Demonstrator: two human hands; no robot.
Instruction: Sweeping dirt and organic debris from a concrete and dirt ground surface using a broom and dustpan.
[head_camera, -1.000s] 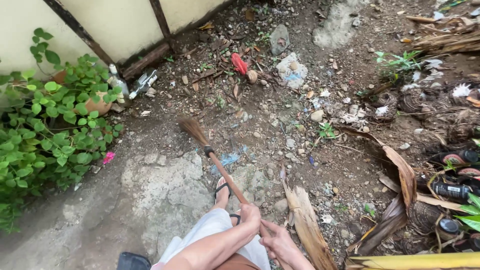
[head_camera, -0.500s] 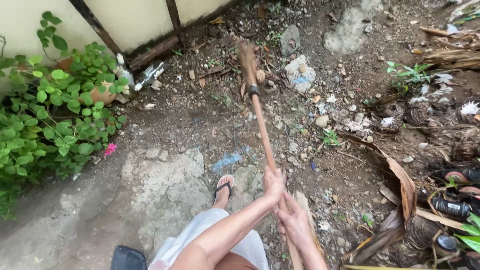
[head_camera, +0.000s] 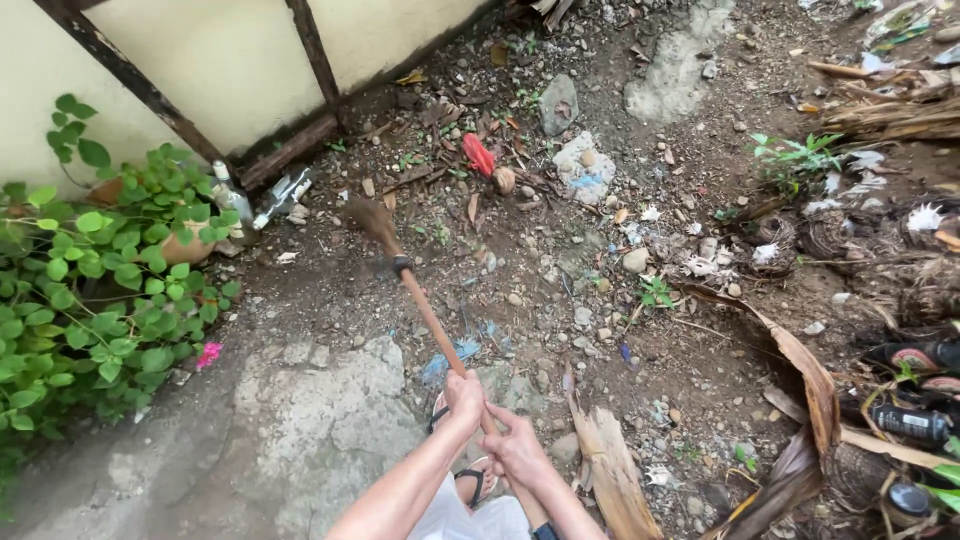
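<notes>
The broom (head_camera: 415, 295) has a smooth reddish-brown wooden handle and a head of coarse, dry brown fibres bound by a dark band. At 7 o'clock from it lies a rough, cracked grey concrete slab (head_camera: 320, 420). The ground (head_camera: 560, 260) is matt, gritty soil with pebbles. At 4 o'clock, dried palm husks (head_camera: 800, 370) look papery and brittle.

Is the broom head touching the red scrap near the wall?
No, the broom head lies on bare dirt left of and apart from the red scrap, with both hands, left hand and right hand, on the handle.
</notes>
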